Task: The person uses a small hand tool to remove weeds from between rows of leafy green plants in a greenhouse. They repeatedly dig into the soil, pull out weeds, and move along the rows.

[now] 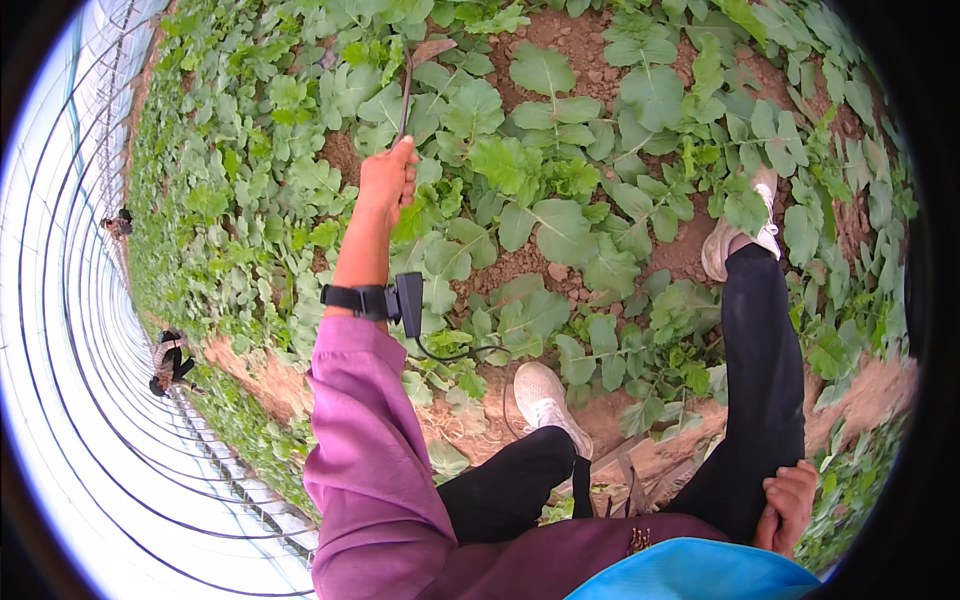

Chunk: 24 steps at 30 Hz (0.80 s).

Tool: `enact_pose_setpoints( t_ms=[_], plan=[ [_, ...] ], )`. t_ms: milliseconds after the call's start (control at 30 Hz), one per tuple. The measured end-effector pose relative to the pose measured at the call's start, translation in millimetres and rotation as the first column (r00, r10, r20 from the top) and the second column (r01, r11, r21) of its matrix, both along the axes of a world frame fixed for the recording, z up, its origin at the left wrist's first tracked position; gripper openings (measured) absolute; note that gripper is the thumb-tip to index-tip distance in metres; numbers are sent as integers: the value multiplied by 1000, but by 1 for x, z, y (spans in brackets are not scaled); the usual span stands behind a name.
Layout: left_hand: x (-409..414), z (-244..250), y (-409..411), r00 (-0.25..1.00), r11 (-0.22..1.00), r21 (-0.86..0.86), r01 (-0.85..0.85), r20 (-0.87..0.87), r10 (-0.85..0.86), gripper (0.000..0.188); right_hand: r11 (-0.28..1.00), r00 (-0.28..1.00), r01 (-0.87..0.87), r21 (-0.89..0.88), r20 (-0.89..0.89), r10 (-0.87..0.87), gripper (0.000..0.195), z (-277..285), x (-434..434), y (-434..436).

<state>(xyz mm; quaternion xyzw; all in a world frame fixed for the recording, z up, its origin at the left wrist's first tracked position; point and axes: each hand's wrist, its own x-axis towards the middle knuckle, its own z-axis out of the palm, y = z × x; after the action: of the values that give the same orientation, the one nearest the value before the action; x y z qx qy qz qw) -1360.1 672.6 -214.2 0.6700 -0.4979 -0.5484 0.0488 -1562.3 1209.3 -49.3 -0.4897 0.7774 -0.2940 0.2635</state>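
Observation:
My left hand [388, 180] is closed around the lower end of a small hand hoe [407, 97], held out over the crop. The hoe has a thin dark shaft, and its soiled blade [433, 49] lies among the leaves at the top. Broad-leaved green plants [555, 225], like radish or another brassica, grow in clods of reddish-brown soil [555, 281] around and beyond this hand. Beside my right thigh, my right hand [787, 506] rests with curled fingers. Its palm is hidden, and no object shows in it.
My white shoes [541, 394] stand at the bed's near side and among plants. A black strap device [367, 301] on my left wrist trails a cable [469, 354]. Two people [169, 364] [118, 223] are far left, near the hooped greenhouse wall [82, 390]. Brown strips [634, 469] lie between my legs.

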Motion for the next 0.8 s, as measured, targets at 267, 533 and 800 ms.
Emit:
enact_pose_setpoints(
  t_ms=[267, 533, 800],
  plan=[
    [-41, -57, -34, 995, 996, -36, -77, -72, 74, 28, 1000, 998, -12, -28, -57, 10, 11, -5, -2, 0],
    [-55, -118, -83, 891, 848, -458, 265, 452, -34, 41, 999, 993, -1, -54, -121, -6, 9, -12, -3, 10],
    [-92, -112, -55, 729, 731, -476, 489, 684, -42, 38, 999, 990, -8, -47, -140, 1, 7, -17, -3, 29]
  ],
)
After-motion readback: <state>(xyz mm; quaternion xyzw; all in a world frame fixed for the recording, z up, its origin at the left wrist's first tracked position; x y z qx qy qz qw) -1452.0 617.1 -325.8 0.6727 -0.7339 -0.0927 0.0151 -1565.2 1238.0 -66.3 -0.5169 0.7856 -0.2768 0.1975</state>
